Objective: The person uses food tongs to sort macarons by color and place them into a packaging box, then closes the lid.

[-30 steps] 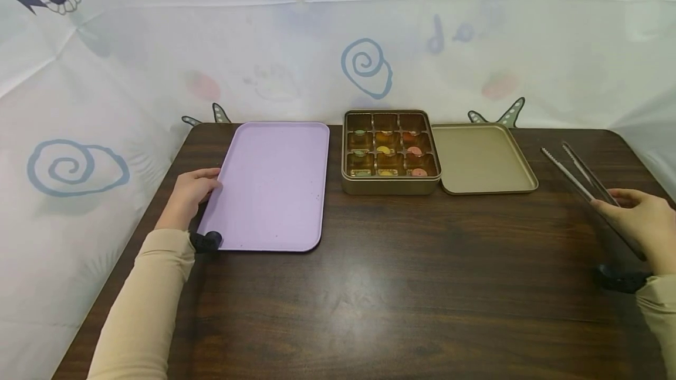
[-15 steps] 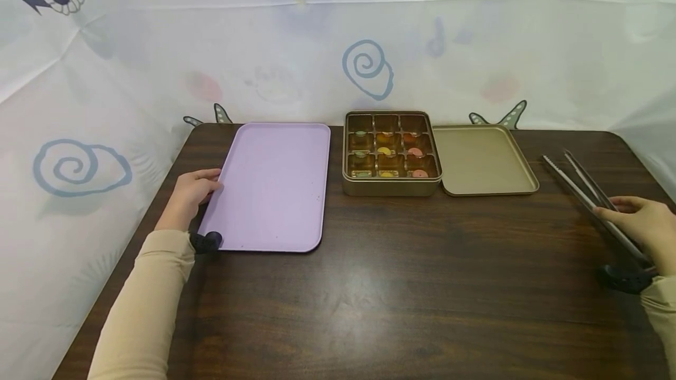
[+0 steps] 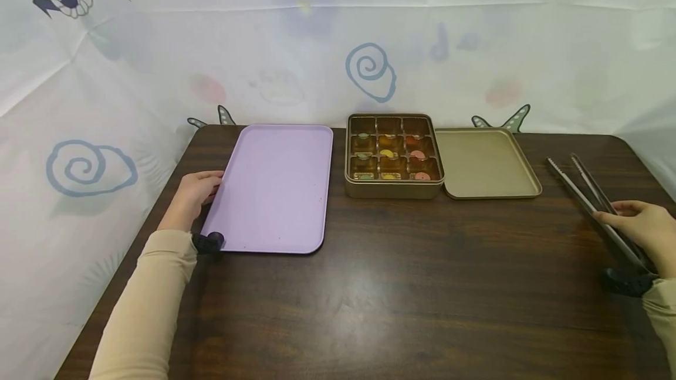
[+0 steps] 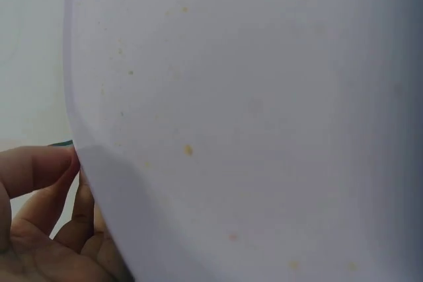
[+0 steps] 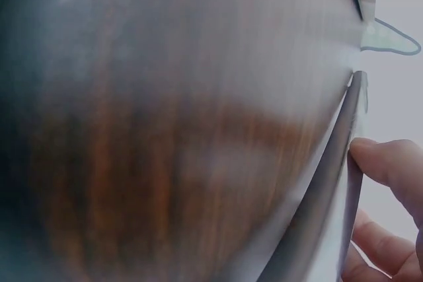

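In the head view, my left hand (image 3: 191,195) is at the left edge of a flat lilac tray (image 3: 274,189). The left wrist view has its thumb and fingers pinching the tray's rim (image 4: 71,107), and small crumbs dot the surface. Over at the right, my right hand (image 3: 645,228) holds long metal tongs (image 3: 586,198) between thumb and fingers. Their serrated tips point away from me and stand apart. Close up in the right wrist view, the thumb presses on one arm of the tongs (image 5: 324,189). Part of that hand is cut off by the frame.
Between the hands, near the back edge, stands a gold tin (image 3: 393,190) with a divided insert holding several small coloured pieces. Its flat gold lid (image 3: 488,163) lies right beside it. All rest on a dark wooden table (image 3: 422,286), backed by a printed white cloth (image 3: 296,51).
The tongs have shifted slightly toward me within my right hand's grip. My left hand stays at the tray. The head view has tilted a little, so everything sits slightly lower and further right.
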Tool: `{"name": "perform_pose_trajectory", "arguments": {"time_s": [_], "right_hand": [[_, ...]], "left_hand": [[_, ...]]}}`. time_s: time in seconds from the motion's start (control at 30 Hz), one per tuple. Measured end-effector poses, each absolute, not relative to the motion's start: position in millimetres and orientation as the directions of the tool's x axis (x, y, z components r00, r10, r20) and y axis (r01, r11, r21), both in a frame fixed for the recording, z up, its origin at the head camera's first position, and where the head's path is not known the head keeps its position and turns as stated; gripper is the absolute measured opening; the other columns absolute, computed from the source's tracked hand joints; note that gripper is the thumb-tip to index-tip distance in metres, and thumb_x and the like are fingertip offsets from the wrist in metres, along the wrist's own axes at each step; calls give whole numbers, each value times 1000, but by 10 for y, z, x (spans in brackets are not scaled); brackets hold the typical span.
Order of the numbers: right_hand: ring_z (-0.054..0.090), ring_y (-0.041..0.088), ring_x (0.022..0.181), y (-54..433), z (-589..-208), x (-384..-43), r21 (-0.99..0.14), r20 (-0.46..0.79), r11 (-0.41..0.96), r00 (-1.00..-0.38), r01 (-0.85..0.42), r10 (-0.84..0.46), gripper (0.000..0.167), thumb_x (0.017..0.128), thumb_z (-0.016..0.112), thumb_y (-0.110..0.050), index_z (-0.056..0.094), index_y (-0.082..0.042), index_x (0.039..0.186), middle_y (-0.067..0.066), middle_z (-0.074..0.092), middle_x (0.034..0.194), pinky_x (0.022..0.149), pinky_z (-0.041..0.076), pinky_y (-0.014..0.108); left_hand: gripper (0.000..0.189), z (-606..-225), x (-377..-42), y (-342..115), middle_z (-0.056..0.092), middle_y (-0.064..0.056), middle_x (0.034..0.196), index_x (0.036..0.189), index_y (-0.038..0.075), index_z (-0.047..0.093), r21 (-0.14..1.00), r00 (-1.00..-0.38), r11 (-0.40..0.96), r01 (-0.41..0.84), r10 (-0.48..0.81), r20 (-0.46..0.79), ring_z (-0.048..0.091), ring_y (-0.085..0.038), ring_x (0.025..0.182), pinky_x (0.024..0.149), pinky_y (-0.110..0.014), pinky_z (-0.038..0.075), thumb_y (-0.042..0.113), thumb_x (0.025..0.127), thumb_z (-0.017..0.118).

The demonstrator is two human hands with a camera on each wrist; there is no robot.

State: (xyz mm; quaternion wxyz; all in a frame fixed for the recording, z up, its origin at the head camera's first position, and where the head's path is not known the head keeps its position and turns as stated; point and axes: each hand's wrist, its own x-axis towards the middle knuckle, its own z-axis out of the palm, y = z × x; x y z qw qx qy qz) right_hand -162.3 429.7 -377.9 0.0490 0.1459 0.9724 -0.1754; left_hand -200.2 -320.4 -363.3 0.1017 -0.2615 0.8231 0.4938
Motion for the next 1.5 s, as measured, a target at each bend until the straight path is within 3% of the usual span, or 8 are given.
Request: {"name": "perform_pose_trajectory", "arguments": {"time_s": [0.37,0.6,0.73,0.87,1.07,1.2,1.43,1.5], "right_hand": [[38,60,112,4261,-3758,-1603,-341,-194,871,-933,353,302,71,96,47,-43,38,19,129,46,35,131,90,37,66],[30,64,117,4243,-3723,-1604,-363,-233,865,-932,347,276,72,98,43,-43,33,20,133,48,27,136,95,31,70],[29,64,118,4248,-3729,-1597,-381,-230,855,-931,353,281,75,97,44,-45,32,18,135,47,25,138,95,30,71],[32,62,119,4258,-3744,-1576,-421,-190,832,-932,362,309,74,97,43,-44,30,16,138,45,31,136,93,34,69],[38,56,117,4175,-3688,-1571,-486,-124,805,-939,340,321,73,97,42,-46,28,8,145,39,35,141,90,37,66],[39,55,115,4056,-3607,-1594,-502,-80,825,-964,259,254,71,97,44,-45,30,5,145,37,36,141,90,36,67],[47,47,107,3794,-3530,-1680,-429,-29,892,-989,143,145,61,96,47,-47,45,-3,140,31,50,129,72,46,50],[45,52,110,3713,-3485,-1688,-458,-51,885,-996,83,67,58,97,49,-40,45,2,136,37,48,129,78,42,60]], "left_hand": [[50,-3593,-2032,-3155,37,-24,149,145,-2,34,764,-861,410,-499,-336,-382,42,-30,126,109,-41,40,16,99,29],[48,-3483,-2048,-3041,37,-24,149,143,-1,39,774,-887,463,-433,-372,-274,38,-35,135,112,-47,36,16,99,29],[46,-3358,-2055,-2877,47,-21,143,140,0,46,800,-912,480,-360,-359,-195,46,-28,124,98,-32,44,14,98,32],[44,-3229,-2052,-2671,54,-20,136,137,0,49,822,-945,498,-274,-299,-134,49,-25,116,86,-20,42,12,98,33],[42,-3073,-2028,-2288,55,-22,133,135,-1,51,860,-980,484,-159,-182,-79,52,-31,118,94,-28,46,7,97,34],[41,-3025,-2020,-2025,59,-23,128,131,-2,55,865,-995,495,-77,-94,-35,55,-32,116,84,-21,45,3,94,37],[37,-2979,-1910,-1539,66,-18,120,125,2,61,839,-997,541,61,65,30,63,-30,110,80,-25,45,3,93,43],[36,-2992,-1880,-1410,67,-17,119,123,2,62,822,-993,560,103,112,48,65,-29,106,77,-24,44,3,92,43]]}}
